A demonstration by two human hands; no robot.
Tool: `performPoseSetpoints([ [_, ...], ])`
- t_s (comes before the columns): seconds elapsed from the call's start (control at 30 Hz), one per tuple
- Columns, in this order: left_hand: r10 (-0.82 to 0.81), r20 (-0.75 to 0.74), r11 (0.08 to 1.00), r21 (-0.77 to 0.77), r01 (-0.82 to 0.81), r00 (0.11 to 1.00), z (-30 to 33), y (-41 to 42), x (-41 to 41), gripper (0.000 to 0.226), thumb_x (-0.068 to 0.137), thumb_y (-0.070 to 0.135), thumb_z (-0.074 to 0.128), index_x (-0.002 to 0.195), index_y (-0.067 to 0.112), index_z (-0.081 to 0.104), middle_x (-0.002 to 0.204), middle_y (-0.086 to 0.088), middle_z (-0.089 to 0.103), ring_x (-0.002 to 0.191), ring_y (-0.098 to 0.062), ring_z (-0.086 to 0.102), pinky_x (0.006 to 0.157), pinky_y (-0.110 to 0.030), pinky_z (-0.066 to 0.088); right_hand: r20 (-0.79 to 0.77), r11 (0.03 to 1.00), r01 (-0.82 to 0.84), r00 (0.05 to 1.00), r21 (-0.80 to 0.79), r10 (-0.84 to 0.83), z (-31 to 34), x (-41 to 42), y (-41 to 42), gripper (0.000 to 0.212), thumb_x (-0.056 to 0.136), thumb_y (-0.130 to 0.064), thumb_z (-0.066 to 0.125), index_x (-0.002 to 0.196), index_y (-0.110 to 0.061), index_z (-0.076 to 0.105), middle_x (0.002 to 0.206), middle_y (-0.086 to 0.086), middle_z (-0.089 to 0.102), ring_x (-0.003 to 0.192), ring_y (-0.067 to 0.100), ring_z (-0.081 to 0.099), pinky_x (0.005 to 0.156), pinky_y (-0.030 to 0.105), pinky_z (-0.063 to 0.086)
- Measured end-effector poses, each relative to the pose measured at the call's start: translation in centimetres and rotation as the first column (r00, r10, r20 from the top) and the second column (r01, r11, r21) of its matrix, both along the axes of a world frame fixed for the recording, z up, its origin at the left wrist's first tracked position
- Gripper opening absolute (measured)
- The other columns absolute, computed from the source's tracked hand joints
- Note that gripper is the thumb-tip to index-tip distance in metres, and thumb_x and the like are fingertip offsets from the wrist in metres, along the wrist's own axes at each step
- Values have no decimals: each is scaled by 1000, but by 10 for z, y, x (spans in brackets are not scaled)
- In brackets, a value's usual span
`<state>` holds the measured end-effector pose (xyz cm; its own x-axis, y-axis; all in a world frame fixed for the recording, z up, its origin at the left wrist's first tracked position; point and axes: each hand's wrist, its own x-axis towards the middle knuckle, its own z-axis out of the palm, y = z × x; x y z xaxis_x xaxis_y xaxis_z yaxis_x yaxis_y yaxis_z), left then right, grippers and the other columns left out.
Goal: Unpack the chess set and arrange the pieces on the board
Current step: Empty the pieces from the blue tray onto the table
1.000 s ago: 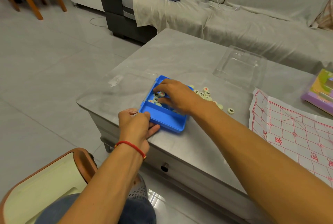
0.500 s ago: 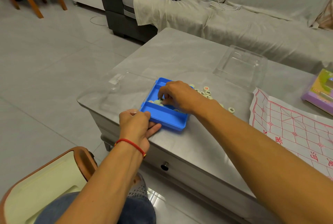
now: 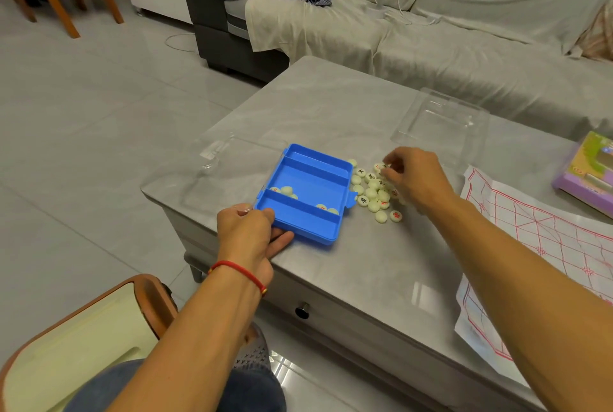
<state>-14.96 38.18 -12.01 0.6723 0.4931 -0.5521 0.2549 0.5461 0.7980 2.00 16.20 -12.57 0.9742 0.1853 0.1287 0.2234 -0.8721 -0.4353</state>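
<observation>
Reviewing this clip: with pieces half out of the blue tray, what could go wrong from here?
1. A few pieces remain in the blue tray; they may get overlooked.
2. The loose pile beside the right hand could scatter or roll off the table.
3. The left hand holds the tray near the table edge; it could slip off.

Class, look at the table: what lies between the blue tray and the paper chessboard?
In the head view, a heap of pale chess pieces, with the right hand over it.
</observation>
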Motion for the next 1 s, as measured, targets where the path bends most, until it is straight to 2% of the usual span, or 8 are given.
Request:
performPoseSetpoints([
  [0.13,0,-5,1000,14,0,1000,3,-2,-1,27,93,-5,48,120,-3,52,108,-25,68,79,-29,69,62,-37,62,-66,997,6,998,-74,-11,-10,0,-7,25,93,-23,62,115,-14,70,99,5,70,88,22,63,75,32,50],
  [0.23,5,-16,1000,24,-4,1000,4,-2,-2,20,94,-5,48,113,-1,53,106,-24,68,82,-31,70,63,-38,62,74,993,-14,997,-116,23,-4,-6,4,26,94,-27,58,115,-15,67,103,5,69,95,25,63,83,41,53],
  [0.33,7,-27,999,50,-6,1000,2,-4,-1,27,93,-5,49,120,-2,50,106,-23,68,88,-31,72,60,-38,62,143,960,-253,953,-119,269,12,-23,30,22,94,-27,61,113,-18,67,101,2,67,92,22,62,82,38,50],
  [0.4,11,-35,997,73,-8,999,1,-5,-1,29,93,-4,49,122,0,50,107,-20,68,87,-29,73,61,-38,62,53,876,-476,876,-73,480,25,-39,55,24,92,-23,67,116,-17,68,102,1,66,88,17,60,82,33,49],
  [0.5,7,-36,995,99,-3,999,2,-6,-1,26,93,-4,47,118,1,54,105,-20,69,86,-28,73,61,-36,62,-46,785,-613,790,-89,611,33,-54,91,30,92,-27,68,122,-22,65,106,-4,65,86,11,56,81,28,47],
  [0.63,0,-27,994,109,3,1000,4,-7,-2,28,93,-6,46,119,0,53,107,-24,67,88,-31,72,60,-35,62,-104,774,-620,785,-130,611,25,-54,117,29,96,-29,63,125,-23,62,104,-4,65,84,10,51,80,31,46],
  [0.9,-10,-28,993,115,13,1000,5,-7,-1,25,93,-6,48,116,5,50,104,-19,67,84,-27,72,66,-38,62,-219,796,-605,776,8,592,24,-43,122,18,93,-21,68,111,-22,68,94,-1,65,72,12,64,66,33,59],
  [1.0,-15,-20,994,110,17,1000,5,-9,-1,28,94,-6,48,120,5,48,106,-19,66,89,-29,72,67,-37,62,-176,809,-587,798,-10,577,21,-42,121,17,88,-25,74,104,-21,69,87,-3,63,72,9,62,68,36,59],
])
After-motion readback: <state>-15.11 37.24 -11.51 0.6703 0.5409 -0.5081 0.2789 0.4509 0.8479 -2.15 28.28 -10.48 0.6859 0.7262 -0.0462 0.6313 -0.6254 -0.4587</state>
